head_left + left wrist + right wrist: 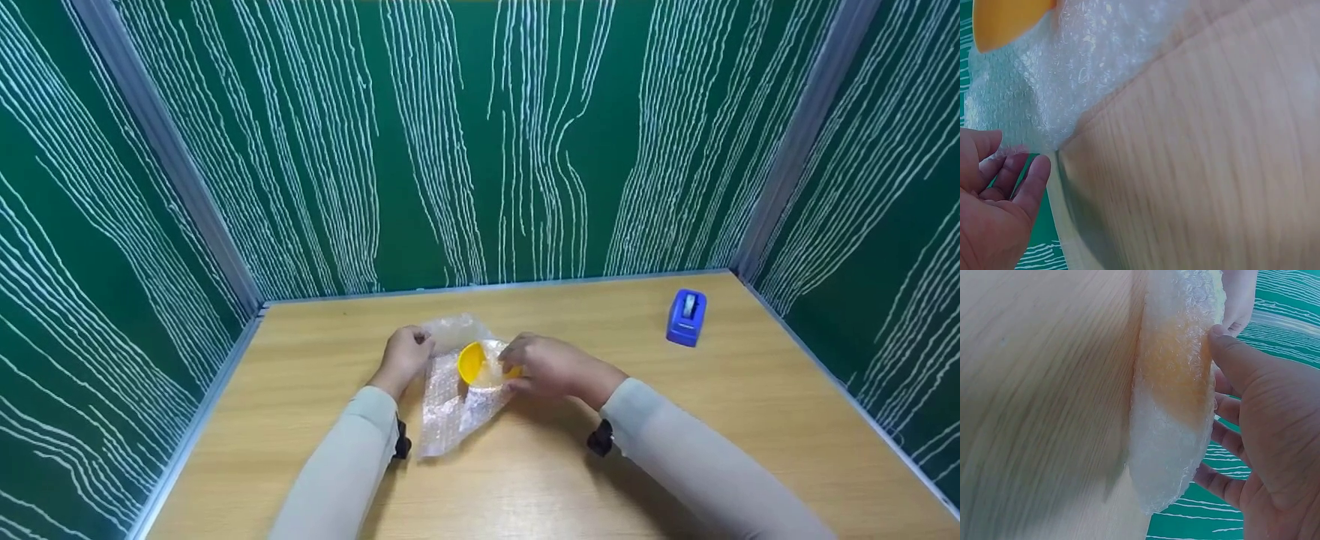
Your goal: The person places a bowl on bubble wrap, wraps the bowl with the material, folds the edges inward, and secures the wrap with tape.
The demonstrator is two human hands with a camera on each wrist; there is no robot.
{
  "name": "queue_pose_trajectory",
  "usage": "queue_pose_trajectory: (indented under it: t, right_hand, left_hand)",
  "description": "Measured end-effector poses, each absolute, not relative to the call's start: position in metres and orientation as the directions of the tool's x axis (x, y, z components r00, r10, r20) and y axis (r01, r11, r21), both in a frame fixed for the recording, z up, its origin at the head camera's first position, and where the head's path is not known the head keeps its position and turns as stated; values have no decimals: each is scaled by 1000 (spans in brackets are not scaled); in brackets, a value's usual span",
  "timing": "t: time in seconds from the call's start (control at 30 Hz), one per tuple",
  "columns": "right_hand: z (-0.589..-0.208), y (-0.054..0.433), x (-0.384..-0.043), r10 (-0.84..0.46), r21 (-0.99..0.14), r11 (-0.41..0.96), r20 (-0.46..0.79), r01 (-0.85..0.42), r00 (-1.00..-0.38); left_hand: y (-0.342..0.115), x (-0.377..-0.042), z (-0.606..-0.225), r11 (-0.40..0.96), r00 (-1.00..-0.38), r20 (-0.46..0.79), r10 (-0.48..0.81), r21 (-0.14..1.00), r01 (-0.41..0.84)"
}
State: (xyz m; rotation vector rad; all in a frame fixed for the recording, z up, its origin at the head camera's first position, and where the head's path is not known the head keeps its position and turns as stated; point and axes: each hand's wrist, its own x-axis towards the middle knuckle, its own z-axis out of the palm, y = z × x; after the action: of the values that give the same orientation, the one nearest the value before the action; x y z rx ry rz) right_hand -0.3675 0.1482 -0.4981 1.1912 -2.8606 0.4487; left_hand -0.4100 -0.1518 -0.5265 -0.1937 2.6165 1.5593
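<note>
The left hand (405, 358) pinches an edge of the bubble wrap (442, 382); the right hand (553, 366) grips wrap around the yellow cup (469, 363), between both hands. Steady left, snug but gentle right, should keep the cup from slipping.

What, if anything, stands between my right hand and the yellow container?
Bubble wrap does: in the right wrist view, it covers the yellow container, and your right hand holds the wrap.
</note>
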Motion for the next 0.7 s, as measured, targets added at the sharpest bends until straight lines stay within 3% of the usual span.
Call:
queue_pose_trajectory:
  t: [0.27, 0.47, 0.7]
  right_hand:
    - [-496, 148, -371, -724, -262, 632, 136, -729, -676]
    - [-495, 147, -370, -715, -265, 644, 126, -718, -687]
    - [-498, 147, -372, -712, -265, 649, 119, -714, -692]
  left_hand:
    - [-152, -407, -515, 522, -995, -94, -42, 847, -102]
    - [-151, -404, -510, 527, -1000, -30, -9, 849, -30]
    - [-143, -396, -498, 534, -998, -69, -6, 843, -61]
